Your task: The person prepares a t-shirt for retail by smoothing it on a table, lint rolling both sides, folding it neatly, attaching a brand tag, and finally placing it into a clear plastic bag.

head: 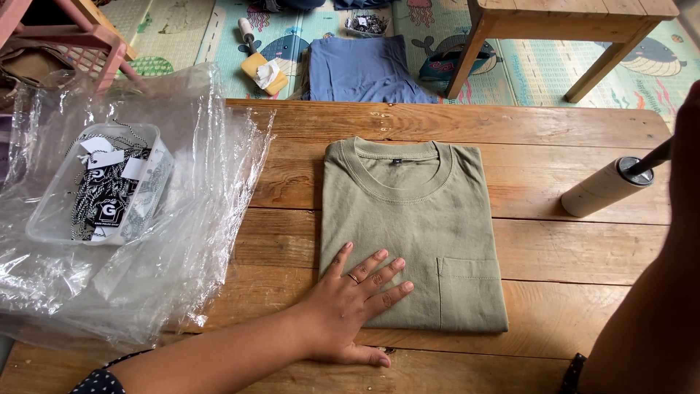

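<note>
A folded olive-green T-shirt (415, 219) with a chest pocket lies flat on the wooden table (569, 248), collar away from me. My left hand (354, 306) rests palm down, fingers spread, on the shirt's lower left corner; a ring is on one finger. My right arm rises along the right edge of the view. Only part of my right hand (687, 138) shows, gripping the dark handle of a white lint roller (607, 187), which hovers tilted over the table to the right of the shirt.
Crumpled clear plastic sheeting (182, 248) covers the table's left side, with a clear plastic tub (51, 211) of black-and-white tags on it. On the patterned floor mat beyond are a folded blue garment (361, 69), another roller with a yellow block (261, 69), a wooden bench (569, 29) and a pink stool (80, 44).
</note>
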